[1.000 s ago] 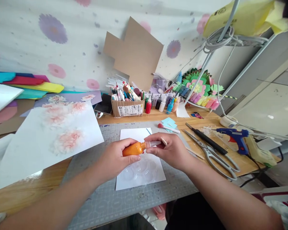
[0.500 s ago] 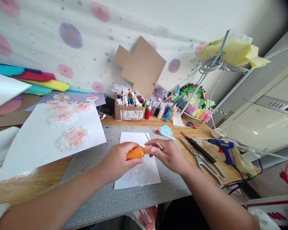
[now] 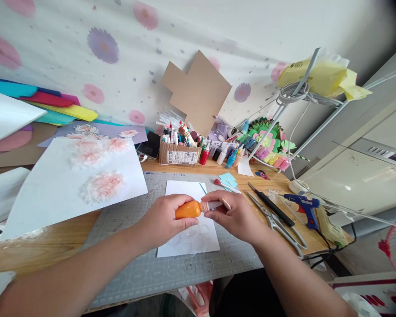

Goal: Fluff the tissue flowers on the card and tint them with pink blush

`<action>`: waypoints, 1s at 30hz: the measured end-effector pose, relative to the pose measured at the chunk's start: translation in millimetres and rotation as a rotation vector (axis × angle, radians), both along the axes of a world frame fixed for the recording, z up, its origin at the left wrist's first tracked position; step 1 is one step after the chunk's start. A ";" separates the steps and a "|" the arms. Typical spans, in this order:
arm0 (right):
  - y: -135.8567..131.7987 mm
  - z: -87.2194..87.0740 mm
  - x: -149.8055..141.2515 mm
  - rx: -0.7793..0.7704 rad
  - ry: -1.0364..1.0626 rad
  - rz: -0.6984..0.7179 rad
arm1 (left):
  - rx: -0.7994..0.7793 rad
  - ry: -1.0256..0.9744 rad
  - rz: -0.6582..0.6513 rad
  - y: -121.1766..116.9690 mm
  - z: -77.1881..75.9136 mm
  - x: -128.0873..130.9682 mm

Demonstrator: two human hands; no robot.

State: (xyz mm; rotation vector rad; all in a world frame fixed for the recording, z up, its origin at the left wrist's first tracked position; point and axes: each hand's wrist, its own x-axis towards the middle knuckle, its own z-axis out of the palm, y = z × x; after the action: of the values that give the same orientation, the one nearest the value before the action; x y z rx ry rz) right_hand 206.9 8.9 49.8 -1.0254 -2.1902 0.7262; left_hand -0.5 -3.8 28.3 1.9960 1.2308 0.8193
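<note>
My left hand (image 3: 166, 214) is wrapped round an orange squeeze bottle (image 3: 188, 210), held sideways with its clear nozzle to the right. My right hand (image 3: 229, 213) closes its thumb and fingers on the nozzle end (image 3: 213, 205). A thin, pale, stick-like thing (image 3: 225, 204) shows by the right fingers; its kind is unclear. Both hands are above a white sheet of paper (image 3: 185, 246) with clear, shiny round patches on it. A short blue line (image 3: 203, 189) shows near the sheet's top. Under the sheet is a grey cutting mat (image 3: 128, 255).
Scissors (image 3: 277, 224), a black-handled tool (image 3: 272, 204) and a blue glue gun (image 3: 303, 204) lie on the right. A brush (image 3: 226, 185) rests on light blue paper. A cardboard box (image 3: 180, 155) of pens and several paint bottles (image 3: 221, 155) stand behind. Fluffy pink-white flowers (image 3: 104, 185) lie at left.
The right fingers have shifted on the nozzle, so more of its clear length shows. The bottle stays in the left hand. The view has moved slightly.
</note>
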 end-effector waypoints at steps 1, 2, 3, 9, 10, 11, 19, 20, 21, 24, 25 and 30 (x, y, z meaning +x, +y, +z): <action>-0.3 -0.1 -1.1 -0.008 -0.014 -0.026 | 0.011 0.002 0.001 0.1 -0.4 0.2; -0.4 -0.1 -2.1 -0.015 -0.032 -0.053 | 0.023 0.005 0.007 0.3 -0.8 0.3; -0.4 0.0 -2.6 -0.019 -0.045 -0.066 | 0.031 0.007 0.013 0.5 -1.2 0.4; -0.2 1.1 -0.2 -0.006 0.020 0.062 | -0.072 -0.029 -0.025 0.1 0.4 0.5; -0.3 0.6 -0.6 -0.017 0.017 0.037 | -0.075 -0.025 -0.032 -0.3 1.1 0.7; -0.3 -0.1 -1.5 -0.034 0.006 0.000 | -0.066 -0.017 -0.028 -0.6 1.7 0.9; 0.1 0.8 -2.3 -0.021 0.044 0.076 | -0.110 -0.055 -0.058 -1.2 1.1 1.1; -0.1 0.8 -2.1 -0.020 0.056 0.090 | -0.111 -0.050 -0.067 -1.3 0.4 1.3; -0.1 0.2 -2.3 -0.023 0.068 0.090 | -0.094 -0.035 -0.064 -1.3 -0.7 1.5; 0.0 -6.2 -6.8 -0.089 0.112 0.041 | 0.058 0.029 -0.005 -1.2 -6.2 2.1; 0.0 -9.3 -9.5 -0.122 0.137 0.014 | 0.125 0.052 0.016 -1.1 -9.0 2.0; -1.6 -14.7 -21.4 -0.166 0.240 -0.020 | 0.378 0.105 0.092 1.9 -22.4 0.7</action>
State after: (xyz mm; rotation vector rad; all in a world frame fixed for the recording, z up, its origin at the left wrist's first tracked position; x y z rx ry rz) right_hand 185.5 7.3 35.1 -0.9839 -1.9375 0.9825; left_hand 0.3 -1.8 5.9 2.3195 1.3112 1.0699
